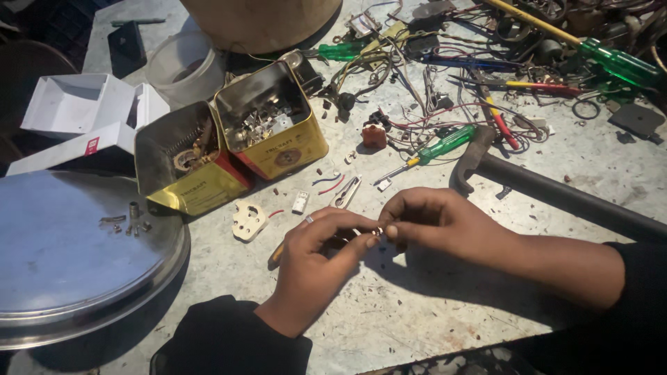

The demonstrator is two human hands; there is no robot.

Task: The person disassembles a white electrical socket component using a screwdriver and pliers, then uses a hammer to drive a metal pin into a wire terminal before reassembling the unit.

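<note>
A worn, pale grey worktable [431,326] is carrying everything, and at its left edge a large round metal lid [62,257] is lying flat with a few small screws [128,223] resting on it. Beside it two open gold-coloured square tins [278,149] are standing touching, the nearer one holding what looks like coiled wire and washers, the farther one holding small metal fittings. In front of them, over the table's middle, the left hand [316,267] and the right hand [434,222] are meeting fingertip to fingertip, both pinching narrowly on a tiny shiny metal part [377,230]. It is probably light, stiff and easily dropped, best held by its ends between thumb and forefinger.
</note>
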